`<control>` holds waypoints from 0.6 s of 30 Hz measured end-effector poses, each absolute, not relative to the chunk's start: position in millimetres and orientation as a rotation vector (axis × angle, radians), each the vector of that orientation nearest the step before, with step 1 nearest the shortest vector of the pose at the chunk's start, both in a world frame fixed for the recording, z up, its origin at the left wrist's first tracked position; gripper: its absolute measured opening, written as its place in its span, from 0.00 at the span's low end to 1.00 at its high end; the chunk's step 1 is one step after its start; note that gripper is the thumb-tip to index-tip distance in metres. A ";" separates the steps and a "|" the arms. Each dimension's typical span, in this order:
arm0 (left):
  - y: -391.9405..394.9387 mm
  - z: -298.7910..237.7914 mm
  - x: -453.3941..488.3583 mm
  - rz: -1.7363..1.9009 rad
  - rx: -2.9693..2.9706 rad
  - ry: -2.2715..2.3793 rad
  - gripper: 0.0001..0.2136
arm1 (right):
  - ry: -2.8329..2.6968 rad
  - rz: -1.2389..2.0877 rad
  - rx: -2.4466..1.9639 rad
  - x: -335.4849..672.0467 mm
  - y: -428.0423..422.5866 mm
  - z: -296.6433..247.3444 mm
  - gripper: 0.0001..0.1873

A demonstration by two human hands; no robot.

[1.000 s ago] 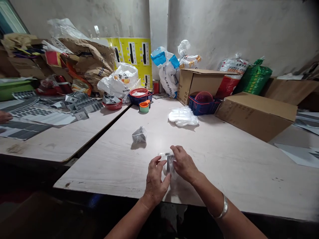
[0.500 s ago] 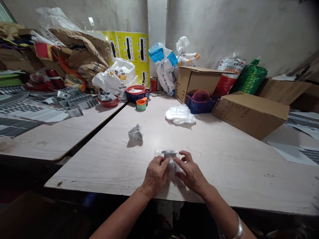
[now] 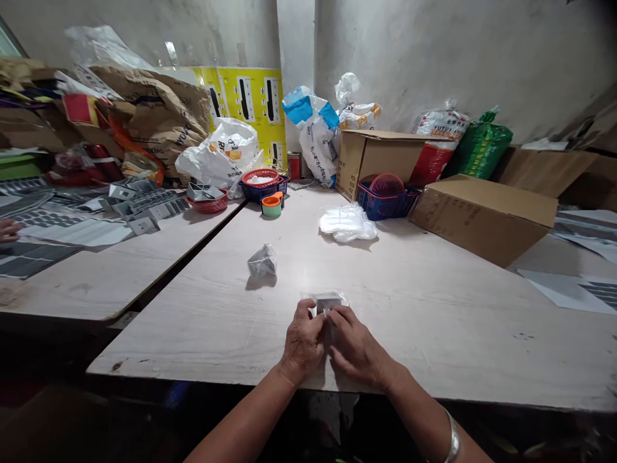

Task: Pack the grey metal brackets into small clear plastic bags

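Near the front edge of the pale table (image 3: pixel 202 334), a clear plastic bag (image 3: pixel 330 301) with a grey piece inside lies between my two hands. My left hand (image 3: pixel 304 337) pinches its near left side, fingers bent. My right hand (image 3: pixel 359 344) has its fingertips closed on the near end of the bag, close against the left fingers. The fingers partly cover the grey piece, so its full shape is hidden. Farther off to the left stands a wrapped grey piece (image 3: pixel 263 261) in clear plastic. Behind, a stack of clear plastic bags (image 3: pixel 348 223) lies flat.
A tape roll (image 3: pixel 271 206), a red basket (image 3: pixel 259 176) and a blue basket (image 3: pixel 380 202) stand at the back. Cardboard boxes (image 3: pixel 482 215) are on the right. Several grey brackets (image 3: pixel 144 206) lie across the gap on the left table, where another person's hand (image 3: pixel 8 230) shows.
My right fingers have drawn in closer to my left ones at the bag's near end. Another person's hand has appeared at the far left. The view has shifted slightly.
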State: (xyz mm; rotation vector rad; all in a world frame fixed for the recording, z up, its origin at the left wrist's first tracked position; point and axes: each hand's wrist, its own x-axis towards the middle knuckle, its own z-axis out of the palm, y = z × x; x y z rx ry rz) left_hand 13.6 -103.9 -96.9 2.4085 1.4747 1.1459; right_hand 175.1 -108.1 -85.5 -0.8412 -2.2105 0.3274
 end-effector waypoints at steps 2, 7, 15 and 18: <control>-102.7 -98.0 13.1 1.202 2.365 1.470 0.10 | -2.233 0.232 -0.821 177.3 -107.0 -91.9 0.31; -97.8 -105.4 12.8 1.247 2.354 1.387 0.12 | -2.197 -0.043 -0.908 174.3 -96.5 -98.4 0.17; -100.7 -100.5 10.8 1.263 2.259 1.379 0.13 | -2.175 -0.333 -1.174 161.4 -82.8 -83.7 0.07; -101.3 -98.8 11.5 1.300 2.211 1.356 0.18 | -2.165 -0.278 -1.197 157.9 -84.0 -85.5 0.09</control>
